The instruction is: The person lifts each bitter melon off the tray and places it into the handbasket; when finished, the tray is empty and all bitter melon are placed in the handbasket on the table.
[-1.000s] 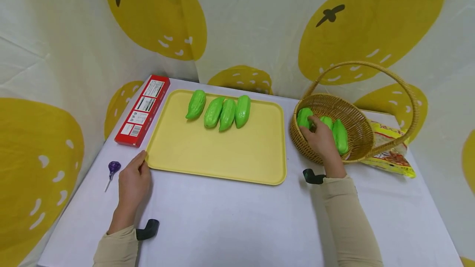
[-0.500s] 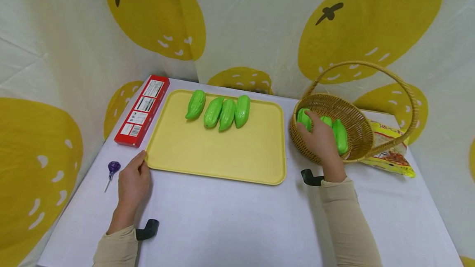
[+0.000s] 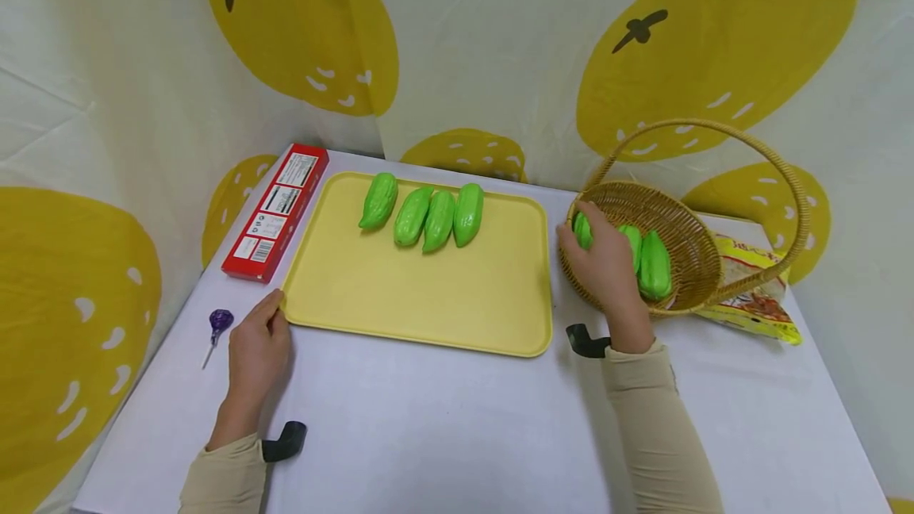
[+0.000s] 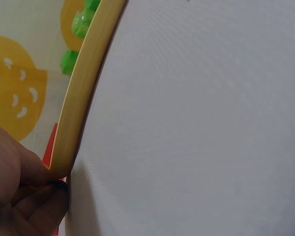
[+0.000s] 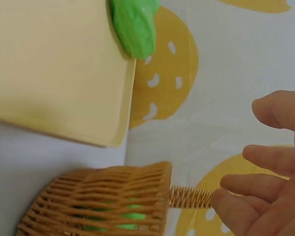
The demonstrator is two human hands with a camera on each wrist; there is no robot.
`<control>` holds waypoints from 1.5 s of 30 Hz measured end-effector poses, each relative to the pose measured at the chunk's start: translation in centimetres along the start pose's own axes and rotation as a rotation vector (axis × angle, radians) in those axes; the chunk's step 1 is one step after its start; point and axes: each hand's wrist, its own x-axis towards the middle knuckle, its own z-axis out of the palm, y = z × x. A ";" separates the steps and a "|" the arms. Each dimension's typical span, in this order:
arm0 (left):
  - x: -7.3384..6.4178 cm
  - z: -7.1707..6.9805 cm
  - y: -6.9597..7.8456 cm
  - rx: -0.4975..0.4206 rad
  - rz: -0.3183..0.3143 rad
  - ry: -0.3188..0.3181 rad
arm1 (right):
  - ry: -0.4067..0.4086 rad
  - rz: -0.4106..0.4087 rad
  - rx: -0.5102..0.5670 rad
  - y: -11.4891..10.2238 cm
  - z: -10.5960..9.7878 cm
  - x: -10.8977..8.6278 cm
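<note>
My left hand (image 3: 258,351) pinches the near-left corner of a yellow tray (image 3: 414,300), with the thumb over the rim in the left wrist view. Several bright green, bumpy toy bitter melons (image 3: 438,221) lie in a row along the tray's far side. On the right stands a wicker basket (image 3: 691,256) with more bitter melons (image 3: 654,264) inside. Over its left rim hovers my right hand (image 3: 607,260), partly covering one bitter melon (image 3: 581,230). In the right wrist view the fingers (image 5: 255,187) are spread, with nothing between them.
The basket's tall handle (image 3: 703,125) arches above it. A yellow snack bag (image 3: 750,292) lies to its right. Left of the tray are a red box (image 3: 274,212) and a purple lollipop (image 3: 217,325). A patterned curtain (image 3: 485,46) hangs behind the table.
My right hand has lifted off the bitter melon at the basket's left side and shifted slightly left, its fingers spreading. The left hand and tray have stayed in place.
</note>
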 end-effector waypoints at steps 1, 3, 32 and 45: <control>0.0 0.0 0.0 0.003 0.001 0.000 | 0.004 -0.005 0.003 -0.1 0.1 0.0; 0.1 0.0 0.0 0.008 0.000 -0.001 | 0.009 -0.016 0.006 -0.4 0.4 0.0; 0.1 0.0 -0.1 -0.022 -0.009 -0.009 | -0.191 -0.037 0.148 -3.4 7.0 1.6; 0.2 0.0 0.0 -0.021 -0.011 -0.005 | -0.266 0.004 0.282 -2.9 9.4 2.0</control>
